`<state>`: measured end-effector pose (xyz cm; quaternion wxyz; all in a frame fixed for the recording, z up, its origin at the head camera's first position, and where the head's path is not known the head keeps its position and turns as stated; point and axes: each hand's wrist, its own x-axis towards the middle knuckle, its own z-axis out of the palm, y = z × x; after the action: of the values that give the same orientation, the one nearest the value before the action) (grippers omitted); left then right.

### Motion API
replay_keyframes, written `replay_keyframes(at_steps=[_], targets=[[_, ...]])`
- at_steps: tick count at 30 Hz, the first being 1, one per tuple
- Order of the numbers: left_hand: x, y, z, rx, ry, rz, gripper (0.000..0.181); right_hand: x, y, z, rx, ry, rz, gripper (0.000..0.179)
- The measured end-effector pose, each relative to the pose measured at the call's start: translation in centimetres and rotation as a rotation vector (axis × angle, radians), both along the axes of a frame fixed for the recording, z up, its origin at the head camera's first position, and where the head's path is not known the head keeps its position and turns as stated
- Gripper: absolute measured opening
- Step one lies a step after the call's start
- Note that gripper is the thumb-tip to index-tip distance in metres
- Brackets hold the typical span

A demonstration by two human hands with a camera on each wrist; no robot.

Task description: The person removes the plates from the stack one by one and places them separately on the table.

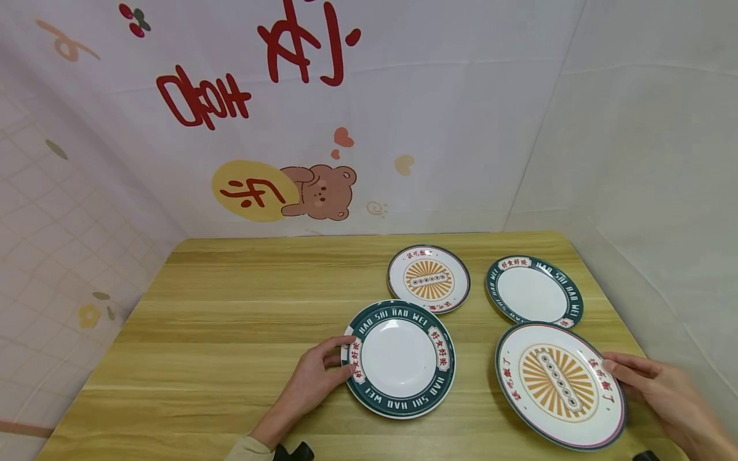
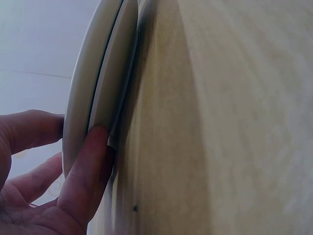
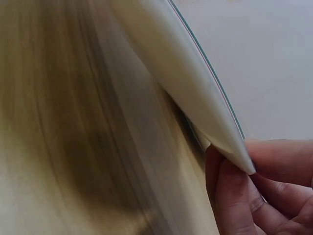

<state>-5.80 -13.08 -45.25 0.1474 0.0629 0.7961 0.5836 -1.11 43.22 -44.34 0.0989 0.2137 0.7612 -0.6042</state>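
In the head view, my left hand (image 1: 314, 374) holds the left edge of a green-rimmed plate (image 1: 398, 358) with a white middle. The left wrist view shows its pale side (image 2: 80, 93) lying against another plate (image 2: 115, 73) beneath, with fingertips at both rims. At the right, my right hand (image 1: 651, 384) pinches the edge of a white plate (image 1: 559, 384) with an orange sunburst print. That plate is tilted, and the right wrist view shows its pale underside (image 3: 181, 73) above the wood, thumb and fingers on opposite faces.
A smaller sunburst plate (image 1: 429, 278) lies behind the left stack, partly covered by it in the head view. Another green-rimmed plate (image 1: 533, 291) lies at the back right. White cloth walls (image 1: 450, 128) bound the wooden table (image 1: 230, 307).
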Motion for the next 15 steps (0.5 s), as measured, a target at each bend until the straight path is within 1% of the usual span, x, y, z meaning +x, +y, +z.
replay_keyframes(at_steps=[6, 9, 10, 14, 15], targets=[[0.0, 0.0, -0.1, 0.007, -0.003, 0.003, 0.048, 0.2, 0.7, -0.2, 0.073, -0.01, 0.027, 0.026], [0.0, 0.1, -0.1, 0.008, -0.003, 0.005, 0.048, 0.2, 1.1, -0.3, 0.124, -0.021, 0.044, 0.016], [0.0, 0.1, 0.0, 0.006, -0.001, 0.005, 0.048, 0.1, 1.3, -0.3, 0.144, -0.03, 0.051, 0.016], [0.0, 0.1, 0.0, 0.001, -0.003, 0.008, 0.048, -0.1, 1.5, -0.4, 0.214, -0.079, 0.071, 0.051], [0.0, 0.1, 0.0, 0.0, -0.004, 0.009, 0.048, -0.1, 1.6, -0.4, 0.218, -0.084, 0.073, 0.054]])
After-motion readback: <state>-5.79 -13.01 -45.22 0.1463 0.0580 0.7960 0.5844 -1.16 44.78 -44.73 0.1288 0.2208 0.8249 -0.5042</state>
